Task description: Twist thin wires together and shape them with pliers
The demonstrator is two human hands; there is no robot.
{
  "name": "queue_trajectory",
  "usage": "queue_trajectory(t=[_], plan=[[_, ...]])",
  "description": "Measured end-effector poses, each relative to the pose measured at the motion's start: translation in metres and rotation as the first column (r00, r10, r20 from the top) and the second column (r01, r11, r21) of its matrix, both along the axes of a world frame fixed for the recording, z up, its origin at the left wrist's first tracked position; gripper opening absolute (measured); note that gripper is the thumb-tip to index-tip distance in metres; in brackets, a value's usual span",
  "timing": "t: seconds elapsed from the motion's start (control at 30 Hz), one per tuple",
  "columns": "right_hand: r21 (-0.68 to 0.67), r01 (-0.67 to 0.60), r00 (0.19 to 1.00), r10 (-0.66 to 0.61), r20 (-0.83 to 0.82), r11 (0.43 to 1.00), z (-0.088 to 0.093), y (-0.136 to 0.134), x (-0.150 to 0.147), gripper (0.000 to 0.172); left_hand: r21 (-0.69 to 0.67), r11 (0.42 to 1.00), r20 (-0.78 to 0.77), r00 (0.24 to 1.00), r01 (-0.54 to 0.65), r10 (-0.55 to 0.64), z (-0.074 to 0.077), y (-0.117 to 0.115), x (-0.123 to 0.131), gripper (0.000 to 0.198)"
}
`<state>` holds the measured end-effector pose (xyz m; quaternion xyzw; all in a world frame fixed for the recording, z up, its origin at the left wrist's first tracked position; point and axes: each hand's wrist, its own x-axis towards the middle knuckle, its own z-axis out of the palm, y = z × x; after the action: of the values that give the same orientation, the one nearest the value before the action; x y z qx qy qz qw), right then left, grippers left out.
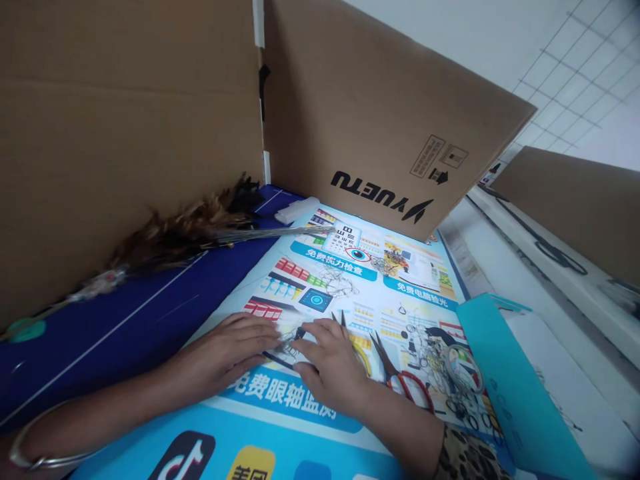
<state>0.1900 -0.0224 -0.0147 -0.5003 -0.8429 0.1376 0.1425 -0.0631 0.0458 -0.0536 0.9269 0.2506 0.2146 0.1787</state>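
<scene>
My left hand (245,343) lies on the printed poster sheet (300,447), fingers stretched out towards the right. My right hand (333,357) faces it with the fingers apart and a little bent. In the gap between them is a small heap of thin wire loops (287,343), partly covered by the fingertips. Close behind my right hand are yellow-handled scissors (367,360), partly hidden by it. Red-handled scissors (410,381) lie just to the right with their blades pointing away from me.
Tangled rings and loops (435,360) spread on the right beside a teal box flap (520,387). Smaller wire bunches (340,280) lie further back. Brown feathers (185,227) and a bundle of thin rods (280,232) rest along the left. Cardboard panels (380,113) stand behind.
</scene>
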Motion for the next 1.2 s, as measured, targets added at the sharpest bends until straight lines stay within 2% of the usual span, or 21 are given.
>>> queue_trajectory(t=[0.2,0.4,0.53,0.67,0.8,1.0,1.2], plan=[[0.072,0.003,0.989,0.008,-0.15,0.997,-0.005,0.002,0.001,0.024,-0.036,0.999,0.034,0.999,0.009,-0.008,0.004,-0.002,-0.001,0.025],[0.015,-0.03,0.998,0.031,-0.05,0.999,-0.002,0.0,0.0,0.032,-0.04,0.997,0.034,0.997,0.071,-0.069,0.004,-0.002,-0.002,0.022],[-0.024,-0.026,1.0,0.026,-0.007,0.999,0.002,0.0,0.0,0.037,-0.085,0.995,0.02,0.998,0.061,-0.059,0.013,-0.006,0.001,0.022],[-0.012,-0.041,0.999,0.041,-0.018,0.999,0.001,-0.002,0.003,0.031,-0.109,0.992,0.039,0.997,0.063,-0.059,0.017,-0.009,0.004,0.024],[0.042,-0.039,0.996,0.042,-0.078,0.998,-0.001,-0.004,0.006,0.023,-0.129,0.988,0.04,0.996,0.08,-0.075,0.009,-0.008,0.001,0.021],[0.075,0.018,0.987,-0.006,-0.162,0.997,0.0,-0.005,0.004,0.018,-0.157,0.987,0.05,0.998,-0.022,0.03,0.001,-0.01,-0.002,0.021],[0.048,0.051,0.998,-0.049,-0.035,0.998,0.001,-0.006,-0.001,0.028,-0.115,0.974,0.005,0.98,-0.196,0.198,-0.006,-0.012,-0.002,0.037]])
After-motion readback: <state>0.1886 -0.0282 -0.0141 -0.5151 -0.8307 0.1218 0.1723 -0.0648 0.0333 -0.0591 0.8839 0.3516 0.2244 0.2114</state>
